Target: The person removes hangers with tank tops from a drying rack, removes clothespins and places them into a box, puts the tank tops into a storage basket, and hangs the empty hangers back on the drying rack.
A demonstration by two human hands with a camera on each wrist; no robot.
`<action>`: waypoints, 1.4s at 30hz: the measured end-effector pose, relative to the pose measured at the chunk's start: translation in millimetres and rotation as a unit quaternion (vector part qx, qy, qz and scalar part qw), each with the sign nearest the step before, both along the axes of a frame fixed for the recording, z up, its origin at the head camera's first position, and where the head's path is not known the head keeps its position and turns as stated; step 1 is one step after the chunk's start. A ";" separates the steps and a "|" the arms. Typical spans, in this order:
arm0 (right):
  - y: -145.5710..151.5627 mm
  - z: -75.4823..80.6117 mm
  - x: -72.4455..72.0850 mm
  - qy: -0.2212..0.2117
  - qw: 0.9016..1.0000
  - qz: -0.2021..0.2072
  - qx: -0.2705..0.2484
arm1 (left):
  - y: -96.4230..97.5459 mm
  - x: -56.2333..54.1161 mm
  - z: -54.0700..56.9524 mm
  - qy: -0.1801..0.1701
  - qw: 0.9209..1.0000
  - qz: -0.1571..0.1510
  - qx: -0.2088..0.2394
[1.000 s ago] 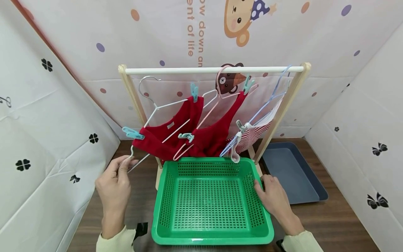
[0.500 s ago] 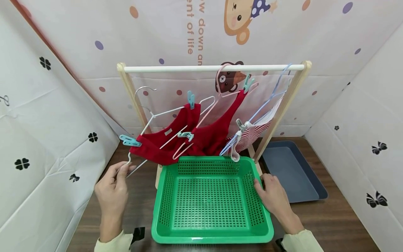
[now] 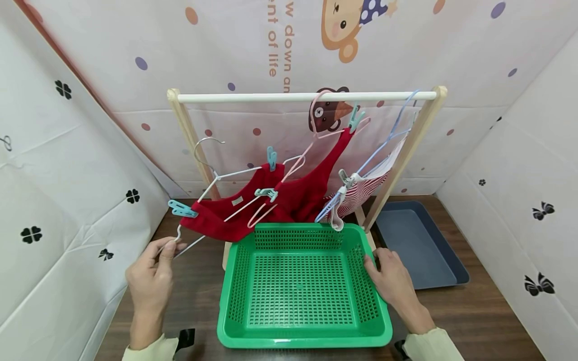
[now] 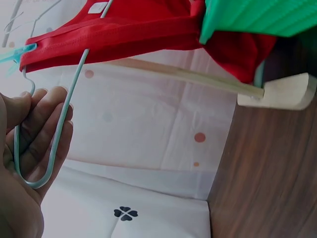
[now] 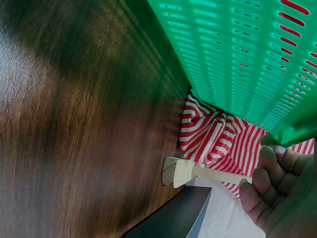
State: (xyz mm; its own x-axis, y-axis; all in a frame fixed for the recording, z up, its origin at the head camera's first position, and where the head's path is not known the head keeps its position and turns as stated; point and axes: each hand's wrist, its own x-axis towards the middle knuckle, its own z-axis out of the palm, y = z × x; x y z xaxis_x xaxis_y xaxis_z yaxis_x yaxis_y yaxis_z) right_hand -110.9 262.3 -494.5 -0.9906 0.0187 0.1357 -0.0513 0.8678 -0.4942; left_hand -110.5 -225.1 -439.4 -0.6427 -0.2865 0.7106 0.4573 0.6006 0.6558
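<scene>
- At the far left, the left hand (image 3: 151,281) pinches the end of the white hanger (image 3: 217,177) between thumb and forefinger; in the left wrist view its other fingers lie loosely bent behind the wire's rounded end.
- The white hanger slants up and to the right, its metal hook well below the white bar (image 3: 248,98) and apart from it.
- A blue clothespin (image 3: 182,208) clips the red garment (image 3: 212,223) to it near the hand, and a second grips the cloth farther right.
- In the middle, the pink hanger (image 3: 298,168) hooks over the bar, with red cloth clipped to it by two teal pegs (image 3: 266,194); whether this is the same garment I cannot tell.
- Nearer, the green basket (image 3: 304,342) sits on the wooden table (image 3: 478,311).
- The right hand (image 3: 393,278) grips the basket's right rim, thumb over the inside and fingers loosely curled outside.
- Beyond it, the blue hanger (image 3: 381,150) hangs at the bar's right end, bearing the red-and-white striped garment (image 3: 361,195).
- Farthest right, a grey tray (image 3: 420,245) lies on the table.
</scene>
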 end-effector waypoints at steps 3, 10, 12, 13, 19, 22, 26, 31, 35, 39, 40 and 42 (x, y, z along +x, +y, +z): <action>-0.1 -0.1 0.2 -0.002 1.000 -0.002 -0.003 | -4.5 0.2 -2.5 -0.003 1.000 0.001 -0.004; -0.1 -1.6 -0.1 0.001 1.000 -0.006 -0.005 | -22.4 5.4 -14.3 -0.035 0.999 -0.009 0.012; 0.0 -1.5 0.0 0.001 1.000 -0.005 -0.006 | -27.0 7.0 -16.8 -0.042 0.999 -0.014 0.014; -0.1 -1.4 0.3 0.001 1.000 -0.005 -0.007 | -28.7 7.2 -18.0 -0.042 0.999 -0.014 0.012; -0.4 -1.3 1.0 0.000 1.000 -0.004 -0.012 | -36.7 7.5 -25.3 -0.037 0.999 -0.018 0.022; -0.8 -2.4 -0.1 0.004 1.000 -0.003 -0.013 | -40.9 10.0 -30.5 -0.040 0.998 -0.029 0.041; -1.1 -2.3 0.0 0.007 1.000 -0.005 -0.016 | -45.5 12.9 -34.5 -0.043 0.997 -0.037 0.052; -0.1 -1.8 -0.2 0.003 1.000 -0.006 -0.015 | -50.4 14.7 -39.6 -0.046 0.995 -0.047 0.076; 0.8 -3.1 -1.0 0.003 1.000 -0.005 -0.017 | -53.1 15.5 -43.5 -0.036 0.994 -0.051 0.091; 1.3 -4.7 -1.5 0.005 1.000 -0.004 -0.020 | -55.5 15.9 -47.3 -0.023 0.993 -0.057 0.105; 1.3 -5.1 -1.6 0.005 1.000 -0.004 -0.019 | -56.3 16.2 -48.0 -0.025 0.992 -0.057 0.106; 1.1 -5.6 -2.0 0.006 1.000 -0.004 -0.019 | -58.0 17.1 -49.4 -0.038 0.992 -0.050 0.107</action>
